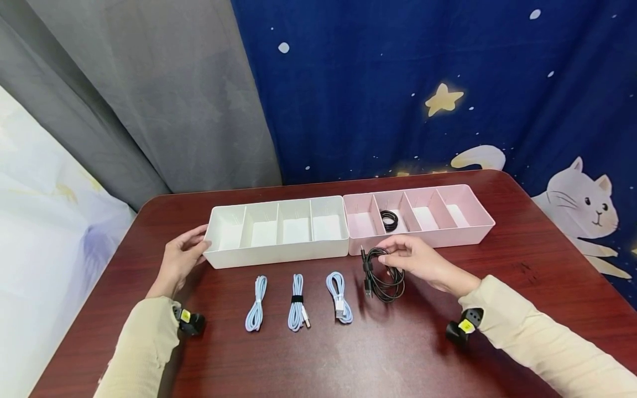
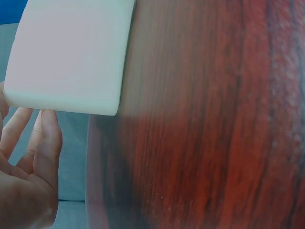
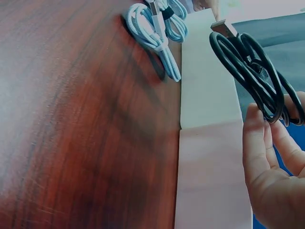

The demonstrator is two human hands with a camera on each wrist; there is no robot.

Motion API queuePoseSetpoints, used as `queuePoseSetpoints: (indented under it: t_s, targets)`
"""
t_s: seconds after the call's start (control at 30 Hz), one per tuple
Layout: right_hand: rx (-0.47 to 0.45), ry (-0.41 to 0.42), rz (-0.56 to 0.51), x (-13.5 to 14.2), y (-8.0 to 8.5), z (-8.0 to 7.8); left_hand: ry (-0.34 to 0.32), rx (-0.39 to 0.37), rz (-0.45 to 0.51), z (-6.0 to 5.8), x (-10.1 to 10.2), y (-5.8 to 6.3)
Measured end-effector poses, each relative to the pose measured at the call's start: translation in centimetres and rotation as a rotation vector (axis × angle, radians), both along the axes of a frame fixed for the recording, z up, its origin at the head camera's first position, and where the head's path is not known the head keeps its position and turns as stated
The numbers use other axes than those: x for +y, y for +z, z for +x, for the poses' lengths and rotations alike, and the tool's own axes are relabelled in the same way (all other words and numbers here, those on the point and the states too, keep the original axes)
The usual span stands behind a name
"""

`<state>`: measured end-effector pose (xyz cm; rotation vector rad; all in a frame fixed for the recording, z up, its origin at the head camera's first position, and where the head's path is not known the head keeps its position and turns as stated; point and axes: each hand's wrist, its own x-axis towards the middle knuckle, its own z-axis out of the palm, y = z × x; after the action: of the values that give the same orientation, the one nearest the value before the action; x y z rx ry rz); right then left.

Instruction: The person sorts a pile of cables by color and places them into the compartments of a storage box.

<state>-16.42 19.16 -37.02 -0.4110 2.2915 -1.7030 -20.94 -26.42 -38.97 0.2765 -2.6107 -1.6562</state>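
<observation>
My right hand [image 1: 415, 260] pinches a coiled black USB cable [image 1: 367, 266] in front of the pink divided box [image 1: 438, 239]. In the right wrist view, the cable's metal plug [image 3: 224, 28] points away from the fingers. My left hand [image 1: 181, 260] touches the left end of the white divided box [image 1: 278, 256], its fingers fairly straight against the end wall in the left wrist view. Three bundled light-blue cables lie in a row before the white box: a left one [image 1: 255, 315], a middle one with a black strap [image 1: 297, 299], and a right one [image 1: 340, 307].
Another black coil [image 1: 390, 228] lies in the pink box's second compartment from the left. Both boxes stand end to end on the dark red wooden table [image 1: 318, 365]. Grey and blue curtains [image 1: 348, 99] hang behind the table's far edge.
</observation>
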Motion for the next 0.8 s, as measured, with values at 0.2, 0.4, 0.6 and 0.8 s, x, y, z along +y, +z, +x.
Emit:
queuePoseSetpoints:
  t_s: [0.2,0.4,0.6,0.8]
  targets:
    - [0.0,-0.001,0.021,0.0,0.7,-0.5,-0.001,-0.001,-0.004,0.0,0.0,0.0]
    - [0.013,0.009,0.032,-0.2,1.6,-1.0,0.015,0.019,0.012,-0.7,-0.7,-1.3]
    - [0.058,0.02,0.04,-0.5,2.6,-1.6,0.002,0.052,0.023,-2.2,-2.3,-3.5]
    - [0.085,0.011,0.045,-0.7,3.5,-2.1,0.01,0.051,0.028,-2.5,-2.5,-4.1]
